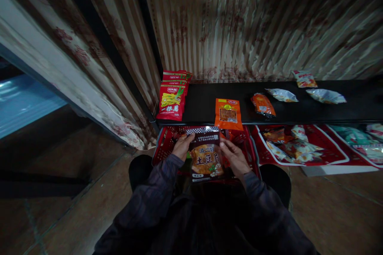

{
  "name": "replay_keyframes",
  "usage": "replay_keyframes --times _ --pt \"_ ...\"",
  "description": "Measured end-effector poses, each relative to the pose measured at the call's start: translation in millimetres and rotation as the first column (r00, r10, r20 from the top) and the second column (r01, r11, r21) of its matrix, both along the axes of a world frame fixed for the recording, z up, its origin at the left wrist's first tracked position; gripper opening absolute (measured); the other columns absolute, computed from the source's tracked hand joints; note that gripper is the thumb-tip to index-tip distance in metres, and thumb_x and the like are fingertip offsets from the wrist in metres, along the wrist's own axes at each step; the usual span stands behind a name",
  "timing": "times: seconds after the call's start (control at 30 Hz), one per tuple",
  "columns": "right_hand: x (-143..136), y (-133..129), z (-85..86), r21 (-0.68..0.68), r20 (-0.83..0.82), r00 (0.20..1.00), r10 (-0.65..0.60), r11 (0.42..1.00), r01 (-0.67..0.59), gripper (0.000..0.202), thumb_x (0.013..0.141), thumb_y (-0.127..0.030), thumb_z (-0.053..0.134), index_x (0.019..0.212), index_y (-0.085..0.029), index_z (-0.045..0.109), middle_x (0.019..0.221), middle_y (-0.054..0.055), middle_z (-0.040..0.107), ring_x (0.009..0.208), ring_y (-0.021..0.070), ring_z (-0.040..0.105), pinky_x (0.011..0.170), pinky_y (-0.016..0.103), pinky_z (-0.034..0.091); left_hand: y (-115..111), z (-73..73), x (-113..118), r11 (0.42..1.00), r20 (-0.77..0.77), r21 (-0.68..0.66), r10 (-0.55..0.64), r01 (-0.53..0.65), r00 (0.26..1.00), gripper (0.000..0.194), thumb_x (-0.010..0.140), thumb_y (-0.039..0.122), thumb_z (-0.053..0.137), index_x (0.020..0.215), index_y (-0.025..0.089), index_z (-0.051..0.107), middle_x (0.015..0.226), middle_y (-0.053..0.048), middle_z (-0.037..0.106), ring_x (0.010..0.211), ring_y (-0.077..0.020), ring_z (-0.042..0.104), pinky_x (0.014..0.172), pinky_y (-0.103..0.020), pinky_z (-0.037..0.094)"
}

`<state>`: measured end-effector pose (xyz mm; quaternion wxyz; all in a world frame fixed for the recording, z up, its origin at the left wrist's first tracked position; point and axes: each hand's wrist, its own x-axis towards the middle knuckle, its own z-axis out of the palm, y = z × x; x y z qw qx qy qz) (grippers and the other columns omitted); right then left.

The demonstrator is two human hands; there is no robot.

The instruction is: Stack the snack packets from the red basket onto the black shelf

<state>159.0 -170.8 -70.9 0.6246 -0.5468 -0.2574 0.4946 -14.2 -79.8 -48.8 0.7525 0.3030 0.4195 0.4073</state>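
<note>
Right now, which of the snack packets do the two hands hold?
The dark brown packet, held between left hand and right hand; other packets rest on the black shelf or in red baskets.

We hold 1 bag (206,159), dark brown and roughly rectangular, above the middle of the basket (158,149), gripped at both side edges. Its printed front faces us with the lettering right way up, and its top leans slightly left. A black-and-white checkered strip crosses the top, catching some light. Below come small pale characters, then 2 rows of 3 large dark ones over a golden-brown food picture, with green sprigs at lower right and a pale label at lower left. The bag's lower edge is near the basket's front.
</note>
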Motion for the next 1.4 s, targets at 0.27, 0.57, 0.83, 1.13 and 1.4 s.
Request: replay_keyframes --times 0.27,0.57,0.83,1.13,1.4 --pt "-13 13 7.7 -0.035 -0.222 0.970 -0.099 0.995 0.094 0.041 0.052 -0.045 0.088 0.083 -0.022 0.074 0.083 0.001 0.077 0.076 0.0191 0.071 0.073 0.030 0.057 5 3.1 8 0.999 0.022 0.012 0.034 -0.034 0.999 0.049 0.043 0.046 0.091 0.074 0.014 0.070 0.075 -0.006 0.073 0.087 -0.0224 0.068 0.089 -0.034 0.047" --pt "-7 21 -3.7 -0.083 -0.321 0.919 -0.228 0.974 0.213 0.031 0.054 -0.033 0.090 0.076 -0.022 0.072 0.078 0.000 0.077 0.068 0.0155 0.071 0.061 0.024 0.058 2 -7.7 -7 0.994 -0.056 -0.111 -0.011 0.004 0.998 0.023 0.062 0.023 0.082 0.078 0.015 0.067 0.066 0.001 0.066 0.053 -0.0084 0.057 0.054 -0.021 0.043" --pt "-3 27 -2.9 -0.067 -0.306 0.930 -0.205 0.979 0.194 0.029 0.059 -0.035 0.088 0.079 -0.023 0.071 0.079 0.001 0.077 0.067 0.0158 0.071 0.061 0.025 0.058 -3 -20.8 -14 0.992 -0.051 -0.108 -0.074 0.068 0.996 0.032 0.055 0.026 0.087 0.079 0.014 0.070 0.073 -0.003 0.071 0.062 -0.0117 0.063 0.065 -0.024 0.046" --pt "0 36 -0.3 -0.053 -0.253 0.943 -0.215 0.977 0.208 0.036 0.053 -0.041 0.089 0.076 -0.022 0.069 0.075 0.002 0.076 0.067 0.0211 0.072 0.062 0.033 0.060 -13 -17.1 -14 0.980 -0.024 0.013 -0.199 0.200 0.980 0.048 0.049 0.042 0.090 0.084 0.013 0.074 0.078 -0.006 0.072 0.079 -0.0201 0.066 0.081 -0.033 0.048" --pt "4 41 -0.8 -0.064 -0.263 0.949 -0.173 0.985 0.162 0.034 0.056 -0.038 0.089 0.079 -0.022 0.070 0.078 0.002 0.076 0.071 0.0186 0.072 0.063 0.028 0.060 -14 -12.0 -11 0.991 -0.142 0.074 -0.096 0.108 0.985 0.029 0.057 0.037 0.084 0.069 0.013 0.073 0.056 0.001 0.060 0.059 -0.0123 0.055 0.064 -0.024 0.044"
